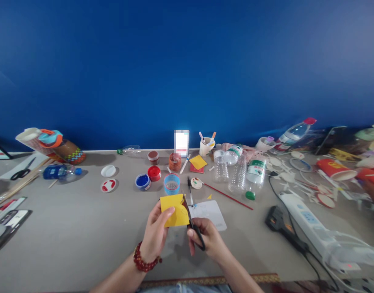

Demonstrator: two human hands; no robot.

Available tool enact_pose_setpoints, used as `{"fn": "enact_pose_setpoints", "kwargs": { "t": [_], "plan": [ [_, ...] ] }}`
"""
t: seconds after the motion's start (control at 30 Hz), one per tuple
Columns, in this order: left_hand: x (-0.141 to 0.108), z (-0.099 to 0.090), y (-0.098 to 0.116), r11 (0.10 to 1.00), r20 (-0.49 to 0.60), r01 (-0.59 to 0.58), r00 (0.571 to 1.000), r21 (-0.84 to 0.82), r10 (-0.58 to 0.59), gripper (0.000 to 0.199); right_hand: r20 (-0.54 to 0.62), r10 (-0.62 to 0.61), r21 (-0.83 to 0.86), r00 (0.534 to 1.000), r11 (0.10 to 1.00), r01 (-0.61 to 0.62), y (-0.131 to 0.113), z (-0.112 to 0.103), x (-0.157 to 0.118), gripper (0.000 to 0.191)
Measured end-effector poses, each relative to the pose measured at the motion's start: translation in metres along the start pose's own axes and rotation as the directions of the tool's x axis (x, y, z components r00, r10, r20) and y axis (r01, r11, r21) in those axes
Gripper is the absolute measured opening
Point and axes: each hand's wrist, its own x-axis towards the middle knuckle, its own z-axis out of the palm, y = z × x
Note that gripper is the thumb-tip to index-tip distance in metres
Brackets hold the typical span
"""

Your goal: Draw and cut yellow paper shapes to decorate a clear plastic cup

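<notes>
Bench [83,232] spreads grey before us in the head view, meeting a blue wall [187,73] at its far edge, with a patterned band [211,280] along the near side by our forearms. To our left, a broad stretch of the surface runs from our wrist out to a phone [15,219] near the left side. On our right, room to move narrows at a black tool [281,230] and a white power strip [312,228]. Ahead, a blue-rimmed container [172,185] stands just beyond the work, with a blue paint jar [142,182] and a red paint jar [154,173] to its left.

Our left hand [155,232] comes in from below, a beaded bracelet [140,258] at the wrist, and pinches the yellow paper [173,217] with the thumb on top and the fingers behind. We hold that paper raised and tilted toward us, in the middle between our hands. Our right hand [208,239] curls around the handles of the scissors [196,232], whose blades point away from us at the paper's right edge. A white sheet [216,213] lies just beyond our right knuckles.
</notes>
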Motion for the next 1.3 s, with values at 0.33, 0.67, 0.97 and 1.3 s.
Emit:
{"fn": "enact_pose_setpoints", "kwargs": {
  "t": [0.33, 0.67, 0.97, 1.3],
  "plan": [
    [-0.005, -0.008, -0.005, 0.995, 0.048, 0.066, 0.996, 0.074, -0.069, 0.03, -0.004, 0.056, -0.124, 0.998, 0.991, -0.057, 0.008, -0.006, -0.013, 0.062],
    [-0.009, -0.022, -0.012, 0.987, 0.017, 0.085, 0.996, 0.138, -0.088, 0.037, 0.035, 0.093, -0.229, 0.995, 0.97, -0.083, 0.018, -0.014, -0.022, 0.06],
    [-0.003, -0.023, -0.016, 0.989, 0.004, -0.012, 1.0, 0.151, 0.012, 0.031, 0.078, -0.008, -0.112, 0.997, 0.994, 0.016, 0.004, -0.013, -0.022, 0.058],
    [0.002, -0.02, 0.017, 0.977, 0.124, -0.029, 0.992, 0.211, 0.002, 0.034, 0.193, 0.153, -0.206, 0.969, 0.972, -0.112, -0.007, -0.045, -0.036, 0.06]
  ]
}}
